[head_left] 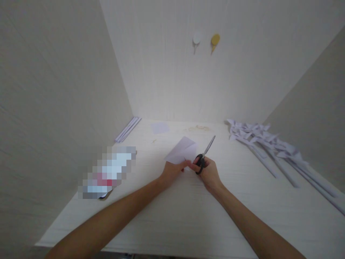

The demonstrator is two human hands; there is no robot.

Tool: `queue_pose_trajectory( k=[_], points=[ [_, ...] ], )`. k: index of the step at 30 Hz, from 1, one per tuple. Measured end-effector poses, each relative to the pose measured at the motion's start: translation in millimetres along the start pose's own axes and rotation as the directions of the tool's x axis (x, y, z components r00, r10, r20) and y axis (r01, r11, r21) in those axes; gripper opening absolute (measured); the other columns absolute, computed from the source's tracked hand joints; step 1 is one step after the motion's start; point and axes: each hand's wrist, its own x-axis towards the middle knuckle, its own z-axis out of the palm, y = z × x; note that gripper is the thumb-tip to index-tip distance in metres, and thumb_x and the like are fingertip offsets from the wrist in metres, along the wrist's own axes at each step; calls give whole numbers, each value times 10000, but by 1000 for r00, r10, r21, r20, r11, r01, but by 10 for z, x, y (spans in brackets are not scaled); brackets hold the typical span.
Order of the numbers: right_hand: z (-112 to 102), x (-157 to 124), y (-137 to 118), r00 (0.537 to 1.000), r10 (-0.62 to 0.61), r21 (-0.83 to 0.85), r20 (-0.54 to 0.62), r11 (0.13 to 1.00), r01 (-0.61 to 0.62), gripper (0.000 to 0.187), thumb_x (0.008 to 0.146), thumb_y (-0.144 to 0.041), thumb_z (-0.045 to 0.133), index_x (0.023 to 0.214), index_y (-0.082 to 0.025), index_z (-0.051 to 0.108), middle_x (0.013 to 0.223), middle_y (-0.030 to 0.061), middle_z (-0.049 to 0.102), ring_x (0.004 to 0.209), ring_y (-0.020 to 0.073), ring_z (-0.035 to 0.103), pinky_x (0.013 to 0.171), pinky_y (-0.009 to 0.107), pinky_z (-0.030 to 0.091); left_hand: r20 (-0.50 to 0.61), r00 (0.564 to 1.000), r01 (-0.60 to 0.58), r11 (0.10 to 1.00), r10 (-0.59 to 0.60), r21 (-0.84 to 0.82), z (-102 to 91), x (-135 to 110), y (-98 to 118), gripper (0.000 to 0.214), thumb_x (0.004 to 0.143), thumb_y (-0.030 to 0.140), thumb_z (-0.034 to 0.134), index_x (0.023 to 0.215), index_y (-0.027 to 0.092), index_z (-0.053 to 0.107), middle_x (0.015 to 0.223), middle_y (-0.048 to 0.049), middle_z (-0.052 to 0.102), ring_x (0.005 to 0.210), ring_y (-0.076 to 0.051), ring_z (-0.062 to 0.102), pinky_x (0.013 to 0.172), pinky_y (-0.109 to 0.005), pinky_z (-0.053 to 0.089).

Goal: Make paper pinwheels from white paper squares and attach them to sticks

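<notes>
My left hand (pixel 172 171) pinches the near corner of a folded pale lilac sheet of paper (pixel 181 151), holding it just above the white table (pixel 172 216). My right hand (pixel 208 173) grips black-handled scissors (pixel 204 154), fingers through the loops. The closed blades point up and to the right, away from me, beside the paper's right edge. Both hands meet near the middle of the table.
Several finished paper pinwheels on long sticks (pixel 269 147) lie at the right. Paper strips (pixel 128 128) rest against the left wall, a small paper square (pixel 160 127) lies at the back. A blurred-out package (pixel 107 172) sits at left. Two hooks (pixel 206 41) hang on the back wall.
</notes>
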Motion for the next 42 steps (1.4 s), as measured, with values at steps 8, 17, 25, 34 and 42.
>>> queue_pose_trajectory(
  k=[8,17,25,34,42],
  points=[
    [-58,51,13,986,-52,11,-159,998,54,242,497,-248,686,580,-158,477,514,-51,480,444,59,390,413,187,286,30,999,-22,999,23,-49,134,136,25,170,544,267,618,512,145,503,472,36,480,419,-69,411,411,-200,343],
    [-92,78,-7,987,-68,-95,-146,994,54,247,521,-273,667,608,-153,469,508,-52,456,446,60,389,412,183,291,63,996,-55,998,58,-35,138,188,-30,188,554,288,611,475,140,527,430,33,477,399,-70,412,406,-202,348],
    [-121,76,-60,997,33,-227,75,974,-15,254,654,-386,543,698,-152,455,567,-18,486,463,67,373,422,195,284,-85,988,-147,949,128,-278,-83,534,-81,160,578,288,589,650,146,568,658,-10,571,622,-110,531,481,-195,423],
    [-160,-24,-219,908,199,-353,368,934,-61,367,718,-465,433,538,-145,438,420,-37,391,382,52,299,382,209,189,-39,987,-157,899,155,-408,-154,608,-77,186,598,285,588,695,129,553,673,-23,583,618,-114,564,475,-190,431],
    [-157,-19,-226,856,247,-441,455,897,-24,432,688,-506,444,436,-160,390,387,-41,362,365,52,277,392,222,176,-5,996,-79,875,88,-478,-162,594,-26,117,599,210,573,668,115,558,631,-28,603,591,-116,576,479,-196,437]
  ],
)
